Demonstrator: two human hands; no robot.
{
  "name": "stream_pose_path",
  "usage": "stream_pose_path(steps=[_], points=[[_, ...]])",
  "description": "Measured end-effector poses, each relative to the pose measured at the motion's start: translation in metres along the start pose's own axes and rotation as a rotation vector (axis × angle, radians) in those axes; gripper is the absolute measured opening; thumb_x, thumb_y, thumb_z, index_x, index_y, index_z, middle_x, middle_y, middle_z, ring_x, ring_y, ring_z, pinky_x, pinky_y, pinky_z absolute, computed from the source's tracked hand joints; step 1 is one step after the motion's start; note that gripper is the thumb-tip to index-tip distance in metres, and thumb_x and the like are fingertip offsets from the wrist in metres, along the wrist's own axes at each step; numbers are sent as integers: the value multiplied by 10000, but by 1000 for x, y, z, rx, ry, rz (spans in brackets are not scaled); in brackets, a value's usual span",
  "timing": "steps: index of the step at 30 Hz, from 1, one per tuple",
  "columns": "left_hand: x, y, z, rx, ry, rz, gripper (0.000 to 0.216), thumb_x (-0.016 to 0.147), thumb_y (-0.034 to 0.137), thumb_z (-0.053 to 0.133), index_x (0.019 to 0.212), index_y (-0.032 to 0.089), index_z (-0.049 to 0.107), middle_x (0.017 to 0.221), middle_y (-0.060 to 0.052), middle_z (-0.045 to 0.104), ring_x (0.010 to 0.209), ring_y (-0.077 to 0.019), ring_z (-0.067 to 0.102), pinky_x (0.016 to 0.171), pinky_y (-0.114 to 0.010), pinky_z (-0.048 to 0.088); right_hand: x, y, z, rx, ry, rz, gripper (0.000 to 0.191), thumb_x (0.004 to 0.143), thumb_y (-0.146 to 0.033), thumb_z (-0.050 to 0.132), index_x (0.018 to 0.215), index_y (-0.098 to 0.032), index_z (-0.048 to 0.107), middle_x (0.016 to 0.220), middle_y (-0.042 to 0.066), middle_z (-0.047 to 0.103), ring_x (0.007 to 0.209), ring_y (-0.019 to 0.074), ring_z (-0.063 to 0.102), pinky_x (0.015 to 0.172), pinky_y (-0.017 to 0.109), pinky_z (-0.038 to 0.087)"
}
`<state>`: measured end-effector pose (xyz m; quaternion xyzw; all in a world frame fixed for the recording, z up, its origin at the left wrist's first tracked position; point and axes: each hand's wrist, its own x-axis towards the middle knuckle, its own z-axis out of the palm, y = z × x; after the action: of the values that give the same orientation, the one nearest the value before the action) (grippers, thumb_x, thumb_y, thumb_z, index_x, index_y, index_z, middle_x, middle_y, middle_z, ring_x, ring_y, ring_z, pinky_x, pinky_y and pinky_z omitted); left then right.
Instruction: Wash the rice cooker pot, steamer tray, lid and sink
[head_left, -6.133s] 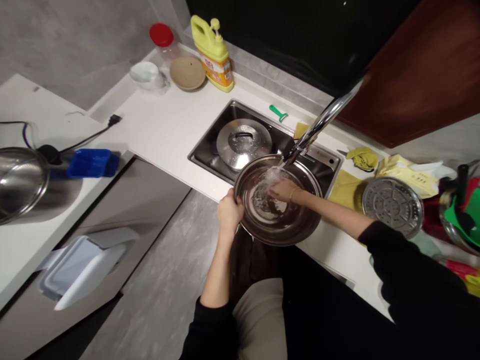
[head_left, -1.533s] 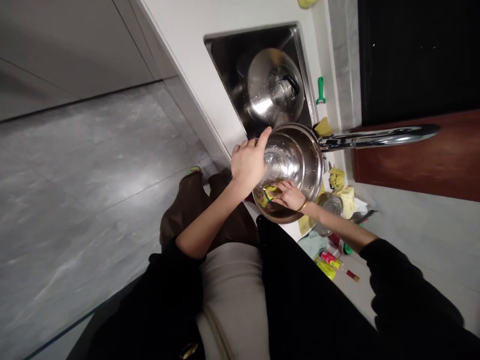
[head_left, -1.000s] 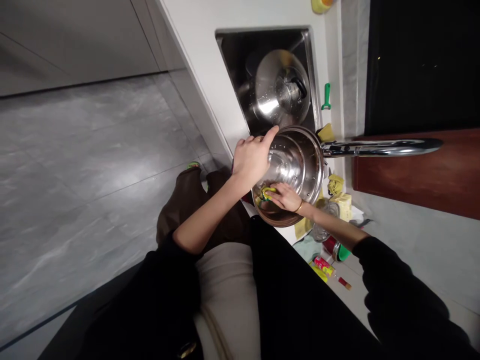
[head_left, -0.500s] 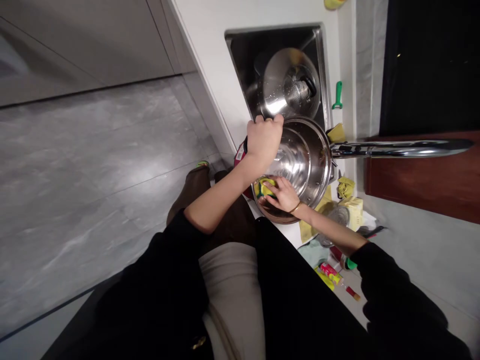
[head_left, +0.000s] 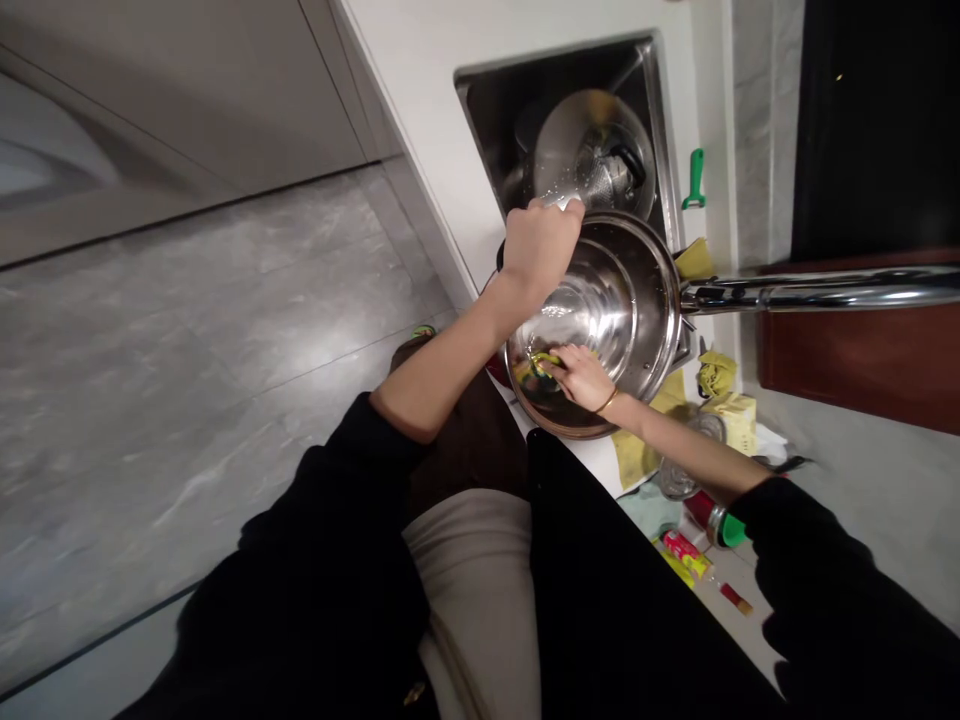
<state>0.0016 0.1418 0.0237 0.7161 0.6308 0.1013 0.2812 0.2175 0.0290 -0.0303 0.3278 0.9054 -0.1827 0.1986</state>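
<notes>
Inside the near side of the steel pot [head_left: 651, 305], the right hand [head_left: 583, 378] pinched a yellow sponge [head_left: 546, 357] between its fingers. The left hand [head_left: 541, 248] had its fingers curled on the pot's rim. Beside the pot, a metal lid [head_left: 561, 130] lay in the sink [head_left: 491, 115]; the faucet [head_left: 862, 290] stood beyond the pot.

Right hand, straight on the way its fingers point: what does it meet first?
Likely the inner wall of the metal pot, with the sponge in the right hand leading. Depth is unclear, so I can't tell whether the sponge already touches that wall.
</notes>
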Motion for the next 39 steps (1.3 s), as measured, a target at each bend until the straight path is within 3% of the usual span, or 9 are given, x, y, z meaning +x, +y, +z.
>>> stream_pose_path(steps=[7, 14, 21, 28, 31, 39], points=[[2, 2, 5, -36, 30, -8, 443, 967, 24, 299, 1266, 184, 584, 1138, -130, 718, 1138, -268, 594, 923, -421, 474, 24, 3, -3, 9, 33, -2, 398, 1008, -184, 424, 1327, -202, 662, 1218, 157, 599, 1113, 301, 456, 891, 416, 328], [0, 2, 5, 13, 43, 4, 405, 981, 37, 335, 1252, 180, 598, 1099, -128, 731, 1126, -277, 610, 888, -413, 492, 3, 9, -8, -37, -52, -93, 369, 1012, -192, 444, 1290, -207, 685, 1168, 144, 641, 1071, 280, 469, 886, 415, 316], [-1, 4, 3, 3, 45, -8, 404, 969, 24, 314, 1246, 154, 578, 1099, -146, 723, 1090, -277, 601, 866, -422, 480, 33, 5, -8, -38, 8, -56, 381, 1028, -209, 428, 1341, -213, 645, 1255, 138, 627, 1143, 291, 456, 936, 436, 311], [-3, 2, 0, 6, 20, -6, 401, 942, 11, 336, 1249, 174, 535, 1157, -125, 709, 1071, -251, 576, 873, -407, 470, 4, 23, -7, -10, -57, -210, 346, 1026, -213, 439, 1244, -217, 708, 1153, 119, 666, 1076, 267, 473, 890, 419, 329], [-4, 3, 0, 0, 20, -14, 400, 954, 25, 316, 1252, 170, 540, 1146, -133, 707, 1076, -252, 565, 885, -407, 460, 6, 28, -7, -27, -61, -247, 364, 1037, -225, 403, 1224, -220, 715, 1172, 116, 671, 1084, 269, 464, 881, 425, 325], [-4, 4, -1, 23, 27, -1, 427, 951, 13, 297, 1271, 140, 549, 1184, -159, 703, 1129, -289, 589, 906, -456, 487, 50, 8, -10, -48, 109, -70, 380, 1032, -214, 384, 1252, -166, 690, 1159, 140, 627, 1096, 292, 431, 901, 436, 301]])
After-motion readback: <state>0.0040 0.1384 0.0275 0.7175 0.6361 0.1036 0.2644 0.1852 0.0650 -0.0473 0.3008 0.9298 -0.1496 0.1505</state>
